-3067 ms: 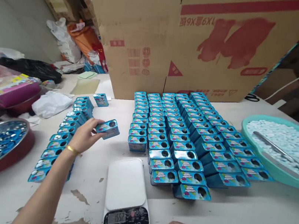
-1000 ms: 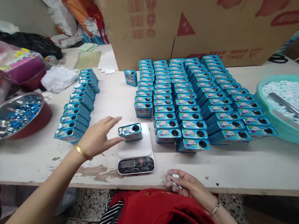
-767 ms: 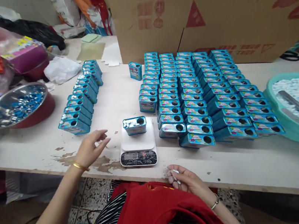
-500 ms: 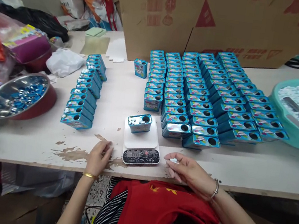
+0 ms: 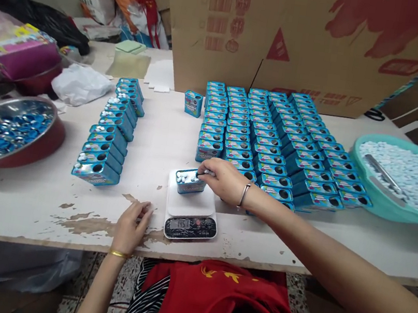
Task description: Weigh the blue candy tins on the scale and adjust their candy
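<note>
A blue tin [image 5: 190,188] stands on the white scale [image 5: 192,208], with several white candies on its top. My right hand [image 5: 221,178] is over the tin's right end, fingers pinched on white candy and covering the hole there. The scale's display [image 5: 180,225] shows dark digits. My left hand [image 5: 133,226] rests on the table left of the scale, its fingers curled in loosely; whether anything is inside them is hidden.
Rows of blue tins [image 5: 236,144] stand behind and right of the scale; another stack [image 5: 97,174] is at the left. A teal basin [image 5: 414,200] of white candies lies right, a metal bowl [image 5: 53,136] of blue caps left. A cardboard box [image 5: 309,35] stands behind.
My right hand has moved from beside the scale up and left to the tin on it. The view has shifted a little. My left hand stays resting on the table.
</note>
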Demonstrator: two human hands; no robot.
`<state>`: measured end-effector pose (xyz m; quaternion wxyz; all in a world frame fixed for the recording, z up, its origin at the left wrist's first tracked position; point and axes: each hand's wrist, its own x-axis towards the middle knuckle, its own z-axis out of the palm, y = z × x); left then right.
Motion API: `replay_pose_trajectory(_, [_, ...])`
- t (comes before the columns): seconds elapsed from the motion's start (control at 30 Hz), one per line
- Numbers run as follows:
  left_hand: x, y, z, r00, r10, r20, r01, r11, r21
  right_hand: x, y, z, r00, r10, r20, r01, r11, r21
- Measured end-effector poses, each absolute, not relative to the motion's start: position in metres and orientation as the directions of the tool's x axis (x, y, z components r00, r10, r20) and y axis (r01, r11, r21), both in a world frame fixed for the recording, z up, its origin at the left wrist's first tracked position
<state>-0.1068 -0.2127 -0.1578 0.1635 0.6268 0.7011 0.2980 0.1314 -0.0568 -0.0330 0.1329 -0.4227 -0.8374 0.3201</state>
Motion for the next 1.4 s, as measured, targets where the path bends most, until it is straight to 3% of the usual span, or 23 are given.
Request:
replay_pose_trajectory(0.1, [-0.107,-0.214,-0.162,-0.155,0.973,0.173,0.793,0.018,0.609,0.126,-0.055,-0.029,-0.620,0.782,-0.060,0.657,0.476,-0.585])
replay_pose_trajectory(0.33, [-0.108,-0.212,-0.168,-0.134,0.972,0.194,0.812,-0.005,0.583,0.125,-0.054,-0.025,-0.648,0.760,-0.040,0.642,0.518,-0.566])
replay_pose_trajectory(0.57, [-0.105,-0.212,-0.169,-0.146,0.973,0.180,0.812,0.014,0.584,0.121,-0.056,-0.022,-0.658,0.753,0.020,0.581,0.525,-0.622])
replay_pose_trajectory(0.63, [-0.103,-0.212,-0.169,-0.158,0.972,0.174,0.812,0.028,0.583,0.124,-0.056,-0.022,-0.632,0.774,0.032,0.521,0.455,-0.723])
replay_pose_trajectory(0.77, [-0.102,-0.211,-0.169,-0.169,0.972,0.166,0.813,0.042,0.581,0.139,-0.054,-0.028,-0.543,0.835,-0.083,0.337,0.127,-0.933])
replay_pose_trajectory(0.97, [-0.103,-0.210,-0.167,-0.151,0.975,0.165,0.813,0.027,0.582,0.171,-0.058,-0.043,-0.504,0.839,-0.205,0.185,-0.126,-0.975])
replay_pose_trajectory(1.03, [-0.100,-0.209,-0.161,-0.152,0.967,0.203,0.794,-0.002,0.608,0.178,-0.065,-0.049,-0.471,0.864,-0.177,0.222,-0.078,-0.972])
replay_pose_trajectory(1.1, [-0.095,-0.205,-0.149,-0.156,0.945,0.288,0.793,-0.054,0.607,0.181,-0.075,-0.056,-0.431,0.900,-0.062,0.309,0.083,-0.947])
replay_pose_trajectory(1.23, [-0.078,-0.189,-0.118,-0.051,0.871,0.488,0.864,-0.207,0.459,0.178,-0.097,-0.072,-0.509,0.828,0.236,0.449,0.489,-0.748])
replay_pose_trajectory(1.4, [-0.059,-0.166,-0.095,0.175,0.848,0.500,0.896,-0.347,0.276,0.166,-0.111,-0.085,-0.634,0.751,0.186,0.610,0.633,-0.476])
